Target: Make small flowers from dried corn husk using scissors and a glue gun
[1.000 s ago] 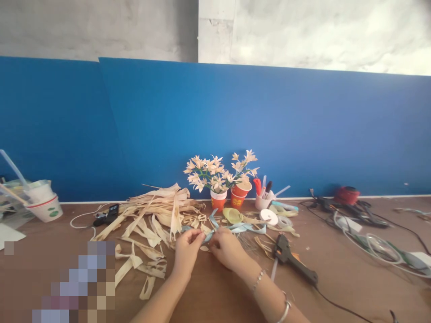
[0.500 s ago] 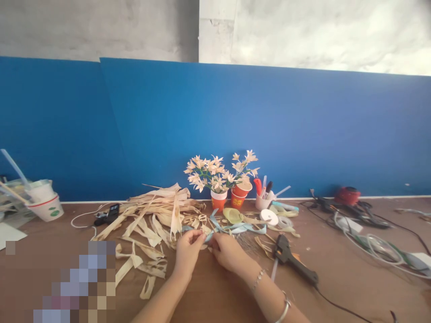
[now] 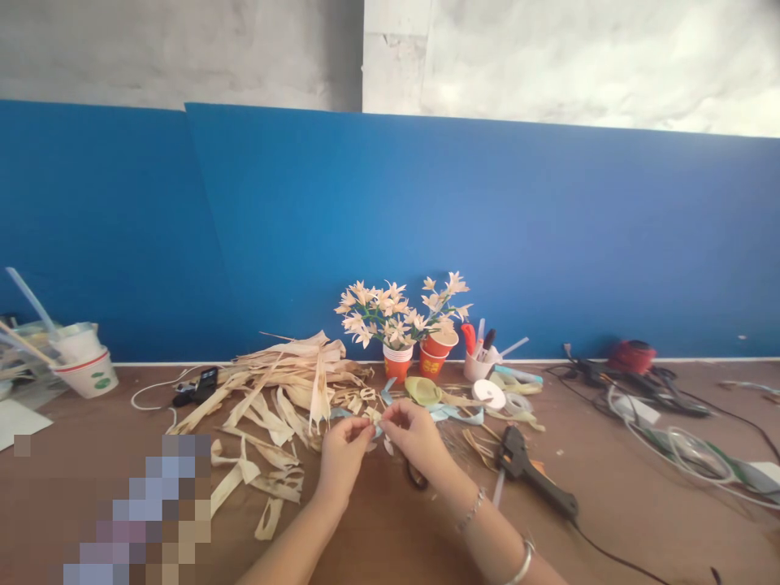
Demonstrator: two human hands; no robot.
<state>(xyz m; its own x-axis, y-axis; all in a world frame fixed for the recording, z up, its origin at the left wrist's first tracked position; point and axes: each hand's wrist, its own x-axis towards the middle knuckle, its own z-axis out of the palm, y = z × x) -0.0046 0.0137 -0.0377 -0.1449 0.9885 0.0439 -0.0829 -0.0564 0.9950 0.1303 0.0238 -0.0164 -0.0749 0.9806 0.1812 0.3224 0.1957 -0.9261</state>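
My left hand [image 3: 344,459] and my right hand [image 3: 414,439] meet fingertip to fingertip above the table. Both are closed in a pinch; what lies between the fingers is too small to make out. Close to the fingertips are a pale yellowish scrap [image 3: 373,415] and a small whitish piece [image 3: 388,445]. Under my right hand a dark loop [image 3: 417,476] shows, and I cannot tell whether the hand holds it. Light blue ribbon [image 3: 457,414] lies just behind. A heap of dry corn husks [image 3: 292,370] spreads to the left of my hands.
Paper cups [image 3: 397,366] with pale flowers [image 3: 383,309] stand at the back. Right of them are a pen cup [image 3: 478,366], a white disc [image 3: 488,395] and a black glue gun [image 3: 536,475]. Cables [image 3: 695,455] lie far right, a white cup [image 3: 88,375] far left.
My right hand has moved up, its fingertips now level with the left ones. The blue strip that was between my fingers is hardly visible there now. The dark loop has come into view.
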